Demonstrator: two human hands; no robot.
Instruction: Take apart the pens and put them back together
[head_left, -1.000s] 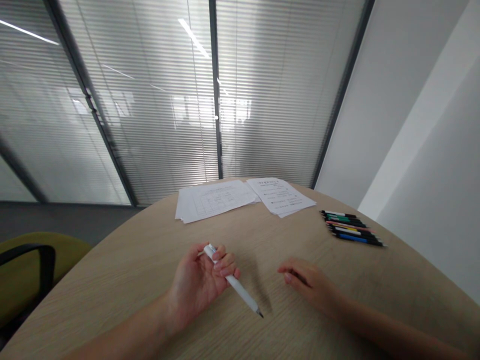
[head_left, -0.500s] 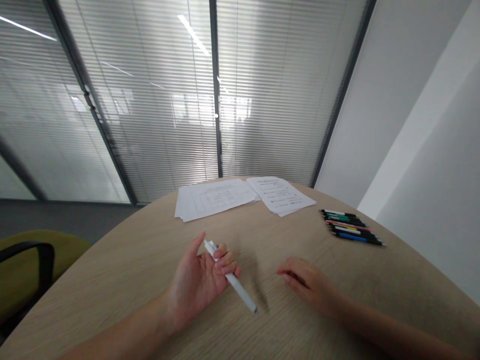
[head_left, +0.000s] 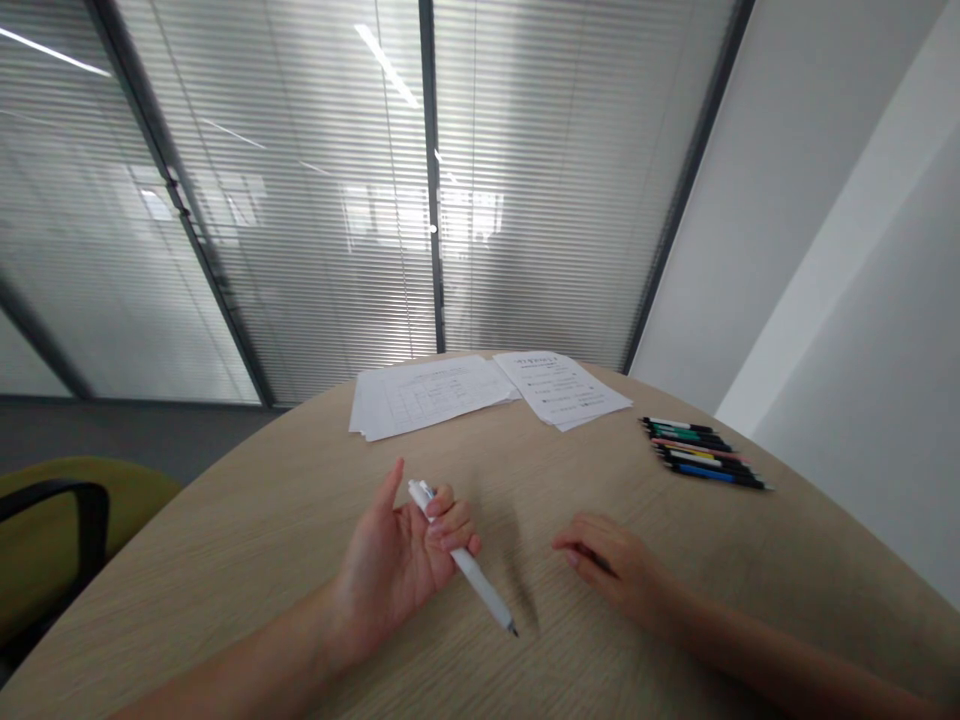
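My left hand (head_left: 397, 560) lies palm up on the round wooden table (head_left: 247, 540), fingers curled over a white pen (head_left: 480, 590) whose dark tip points down to the right; the thumb sticks up. My right hand (head_left: 611, 570) rests on the table to the right of the pen tip, fingers loosely curled toward the tabletop, and I cannot see anything in it.
Two stacks of printed papers (head_left: 427, 395) (head_left: 562, 390) lie at the table's far side. A row of several coloured pens (head_left: 701, 455) lies at the right. A yellow-green chair with a black armrest (head_left: 56, 510) stands at the left. Blinds cover the glass wall behind.
The left thumb has lifted off the pen and now points upward; the pen shifted slightly in the fingers. The right hand has barely moved.
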